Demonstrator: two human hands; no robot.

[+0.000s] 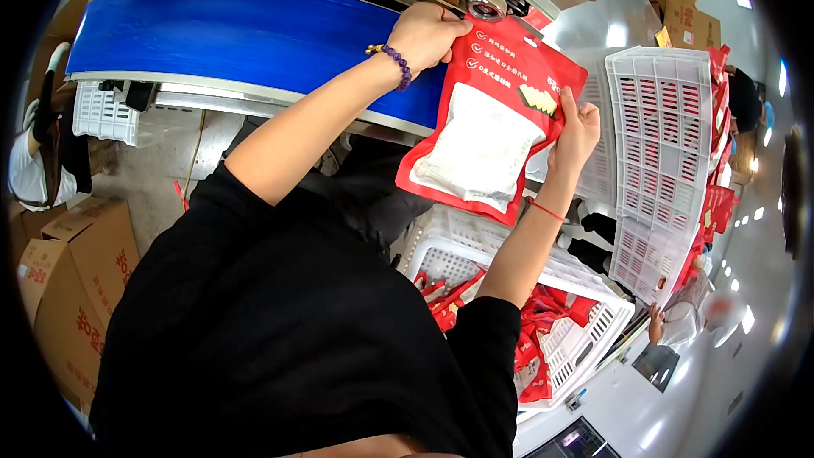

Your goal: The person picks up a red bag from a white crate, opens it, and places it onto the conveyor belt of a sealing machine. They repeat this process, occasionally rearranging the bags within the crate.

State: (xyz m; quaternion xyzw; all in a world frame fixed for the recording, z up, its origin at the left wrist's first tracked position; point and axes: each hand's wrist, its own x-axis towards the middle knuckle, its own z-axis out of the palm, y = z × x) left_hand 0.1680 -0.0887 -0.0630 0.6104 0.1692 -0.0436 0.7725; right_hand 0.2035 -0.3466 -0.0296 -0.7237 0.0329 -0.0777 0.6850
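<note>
Fingers (449, 30) of the left hand (424, 36) pinch the top corner of the red pouch (496, 131), and the right hand (577, 129) grips its side edge. It's up over the end of the blue belt (246, 34), beside the machine's roller (485, 9), above the white crate (593, 322). Best held flat, I'd say, with the top edge level and taut.
</note>
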